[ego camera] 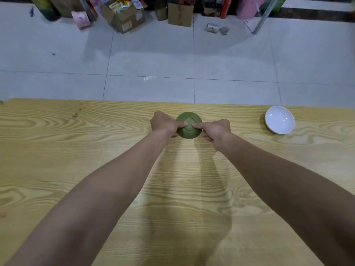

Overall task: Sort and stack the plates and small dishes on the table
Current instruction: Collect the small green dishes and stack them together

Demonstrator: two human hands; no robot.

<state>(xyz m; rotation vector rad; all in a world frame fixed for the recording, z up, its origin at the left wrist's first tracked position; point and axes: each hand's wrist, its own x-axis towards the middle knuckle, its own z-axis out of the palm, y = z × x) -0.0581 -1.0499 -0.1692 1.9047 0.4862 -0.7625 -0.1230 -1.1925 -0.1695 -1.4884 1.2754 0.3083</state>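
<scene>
Over a pale wood-grain table [76, 150], both forearms reach fwd to a small round green dish [189, 129], which lies upside down near the far edge, centre. Left hand [163, 123] and right hand [216, 131] each pinch it, fingers curled: index tip on the upturned foot ring, thumb approx. at the near rim. Step in hand, by the look: lifting or turning this dish for sorting. Next move likely calls for a level carry w/ both grips even. A shallow round white dish [279, 120] sits well apart, far right. Beyond: grey tiled floor [153, 54], cardboard boxes [124, 18].
</scene>
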